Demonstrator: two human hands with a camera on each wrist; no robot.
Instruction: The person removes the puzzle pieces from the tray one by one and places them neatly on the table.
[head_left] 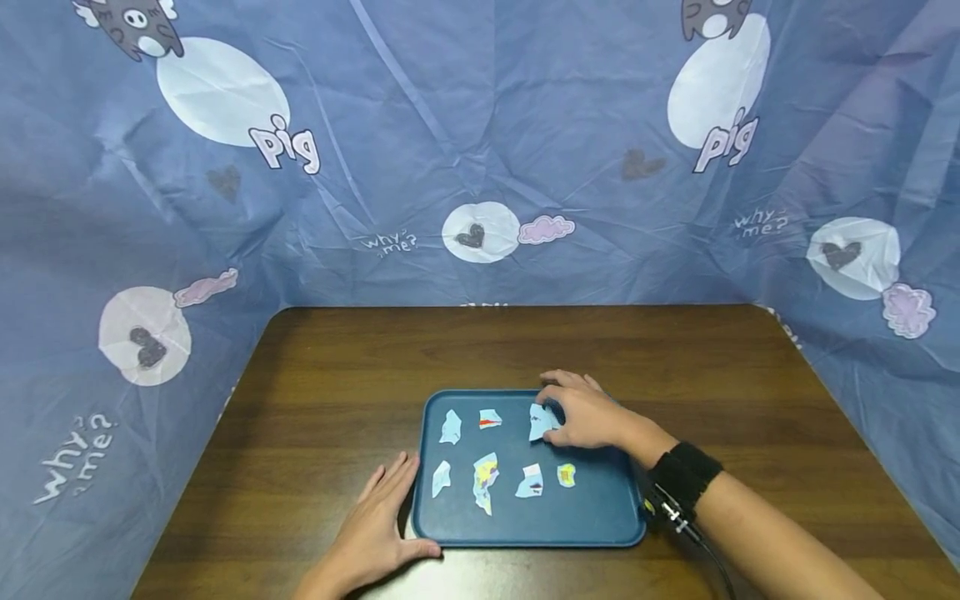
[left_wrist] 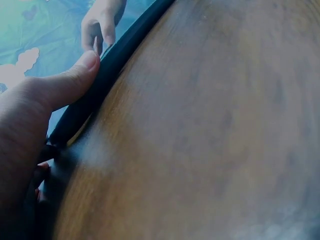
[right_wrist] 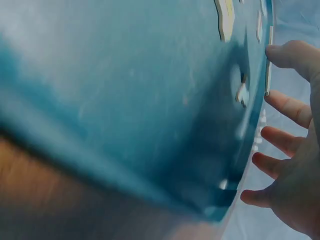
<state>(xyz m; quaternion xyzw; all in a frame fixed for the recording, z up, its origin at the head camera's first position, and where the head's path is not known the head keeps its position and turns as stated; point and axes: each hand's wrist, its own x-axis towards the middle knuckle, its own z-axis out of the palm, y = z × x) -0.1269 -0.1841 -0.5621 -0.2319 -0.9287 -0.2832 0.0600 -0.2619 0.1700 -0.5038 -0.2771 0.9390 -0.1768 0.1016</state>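
Note:
On a dark blue tray point(head_left: 510, 525) lie several irregular flat light-blue pieces with coloured patches. My right hand point(head_left: 588, 415) is over the tray's far right part, pinching a light-blue piece point(head_left: 540, 422) between thumb and fingers. That held piece point(right_wrist: 269, 62) appears edge-on in the right wrist view, with the other fingers spread. My left hand point(head_left: 378, 517) rests at the tray's near left corner, its thumb at the front rim and fingers straight along the left side. In the left wrist view its thumb point(left_wrist: 75, 80) touches the rim; its other fingers are mostly hidden.
In the near row are a tall yellow-patched piece point(head_left: 485, 483), a white-topped piece point(head_left: 530, 482) and a small yellow piece point(head_left: 566, 475). A red-marked piece point(head_left: 490, 419) lies farther back. The brown wooden table point(head_left: 352, 367) meets a blue printed cloth point(head_left: 375, 167).

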